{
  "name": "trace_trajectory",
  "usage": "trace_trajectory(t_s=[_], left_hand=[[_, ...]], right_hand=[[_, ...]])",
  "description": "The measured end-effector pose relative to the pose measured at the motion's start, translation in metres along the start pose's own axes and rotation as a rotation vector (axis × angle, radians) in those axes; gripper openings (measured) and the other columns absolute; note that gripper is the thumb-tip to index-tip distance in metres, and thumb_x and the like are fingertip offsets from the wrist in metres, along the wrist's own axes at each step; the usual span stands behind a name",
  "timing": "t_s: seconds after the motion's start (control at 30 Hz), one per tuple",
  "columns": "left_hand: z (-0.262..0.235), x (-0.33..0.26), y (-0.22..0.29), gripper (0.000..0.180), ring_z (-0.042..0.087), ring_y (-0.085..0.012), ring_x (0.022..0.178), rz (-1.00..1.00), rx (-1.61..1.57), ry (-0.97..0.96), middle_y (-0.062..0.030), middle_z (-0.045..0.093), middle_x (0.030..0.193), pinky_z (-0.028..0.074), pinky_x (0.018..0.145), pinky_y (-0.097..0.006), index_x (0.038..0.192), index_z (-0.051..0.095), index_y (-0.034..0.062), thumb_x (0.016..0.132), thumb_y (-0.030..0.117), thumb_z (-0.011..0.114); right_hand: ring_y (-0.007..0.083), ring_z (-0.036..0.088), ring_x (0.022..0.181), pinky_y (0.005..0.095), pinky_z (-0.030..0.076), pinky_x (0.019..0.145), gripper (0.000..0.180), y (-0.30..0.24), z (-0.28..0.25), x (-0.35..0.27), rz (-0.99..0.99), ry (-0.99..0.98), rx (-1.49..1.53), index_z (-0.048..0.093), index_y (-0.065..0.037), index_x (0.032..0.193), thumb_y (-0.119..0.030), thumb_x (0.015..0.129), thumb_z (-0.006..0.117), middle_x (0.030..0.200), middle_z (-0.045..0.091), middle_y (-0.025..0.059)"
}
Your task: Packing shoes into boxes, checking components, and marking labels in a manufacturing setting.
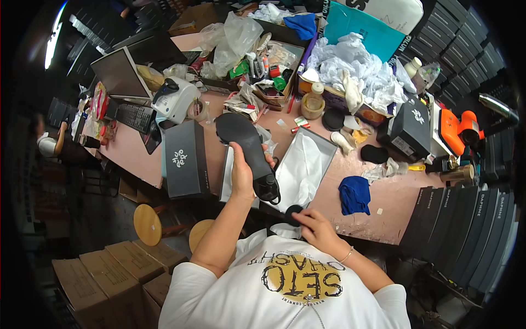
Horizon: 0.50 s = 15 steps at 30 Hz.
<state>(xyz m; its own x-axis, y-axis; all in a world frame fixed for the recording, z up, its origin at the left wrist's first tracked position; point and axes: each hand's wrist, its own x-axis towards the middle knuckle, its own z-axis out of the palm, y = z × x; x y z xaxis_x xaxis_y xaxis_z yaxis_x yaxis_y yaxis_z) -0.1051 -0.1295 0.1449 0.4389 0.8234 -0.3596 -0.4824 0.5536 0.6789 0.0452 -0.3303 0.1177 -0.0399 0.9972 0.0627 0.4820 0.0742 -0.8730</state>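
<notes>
I hold a black shoe with a smooth dark sole [246, 143], bottom up, over the pinkish desk [394, 192].
My left hand [241, 171] wraps the shoe's middle, thumb along one edge, fingertips showing at the other; my right hand [319, 231], fingers bent, grips a round black pad-like object [293, 214] by the desk's front edge. Beneath and beside the shoe sits a grey open cardboard box [327, 157] with white tissue paper [300, 169]; a crumpled blue cloth [354, 195] lies to the right.
</notes>
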Motion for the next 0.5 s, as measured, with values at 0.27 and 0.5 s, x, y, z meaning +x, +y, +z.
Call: trace_trajectory(t_s=[0.27, 0.5], left_hand=[[0.006, -0.006, -0.016, 0.062, 0.061, -0.015, 0.068, -0.192, 0.153, 0.046, -0.0069, 0.06, 0.088, 0.053, 0.061, -0.028, 0.104, 0.055, 0.0041, 0.095, 0.061, 0.034], [0.021, -0.015, -0.027, 0.062, 0.06, -0.0116, 0.08, -0.248, 0.302, -0.035, -0.0074, 0.061, 0.094, 0.052, 0.071, -0.025, 0.11, 0.054, 0.0025, 0.094, 0.061, 0.038]], right_hand=[[0.0203, 0.055, 0.1, 0.0278, 0.042, 0.088, 0.033, 0.007, -0.047, 0.037, 0.058, 0.185, 0.301, 0.063, -0.001, 0.116, 0.001, 0.083, 0.058, 0.108, 0.057, 0.0112], [0.0202, 0.055, 0.101, 0.0277, 0.043, 0.088, 0.037, -0.008, -0.018, 0.06, -0.052, -0.033, 0.47, 0.063, -0.002, 0.116, 0.006, 0.081, 0.052, 0.11, 0.057, 0.0092]])
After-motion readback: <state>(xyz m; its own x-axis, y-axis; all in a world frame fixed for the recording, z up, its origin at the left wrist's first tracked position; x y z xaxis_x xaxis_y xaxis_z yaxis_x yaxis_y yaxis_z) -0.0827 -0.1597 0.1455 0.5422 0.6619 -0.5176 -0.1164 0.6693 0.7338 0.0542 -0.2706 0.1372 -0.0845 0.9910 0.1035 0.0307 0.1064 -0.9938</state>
